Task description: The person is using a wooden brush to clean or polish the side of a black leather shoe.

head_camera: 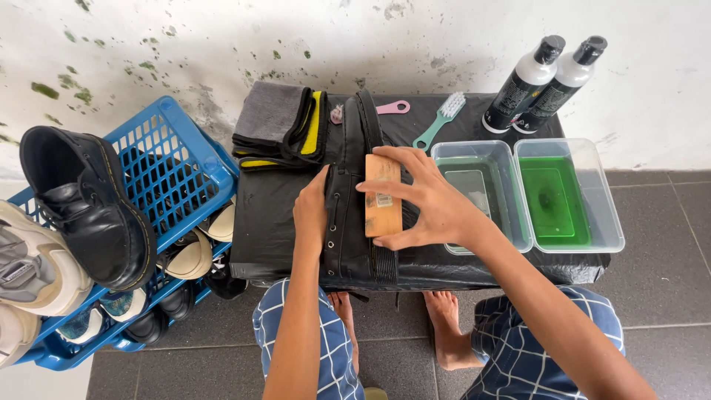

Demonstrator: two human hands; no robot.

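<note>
1. The black boot (355, 200) lies on its side in the middle of the desk (266, 222), which is covered in black sheeting. Its long axis runs straight away from the person, with the ribbed sole edge toward the right and the row of eyelets toward the left.
2. The right hand (426, 200) is closed around a wooden brush (383, 195), fingers spread over its back and thumb under its near end. The brush lies flat on the boot, and its long axis runs the same way as the boot's, near to far.
3. The left hand (311, 211) is narrow, pressed against the boot's left flank beside the eyelets, fingers curled onto the leather. It steadies the boot rather than lifting it.
4. The two hands sit on opposite sides of the boot, left hand touching the upper, right hand on top through the brush. The right hand is the one nearer the two tubs.
5. Just right of the boot stand a clear tub (478, 189) of pale water and a second tub (566, 196) of green liquid, touching each other.
6. Beyond the boot lie folded cloths (278, 122), a small green brush (442, 118) and two bottles (544, 81).
7. A blue crate (178, 163) of shoes stands left of the desk, well apart from both hands.
</note>
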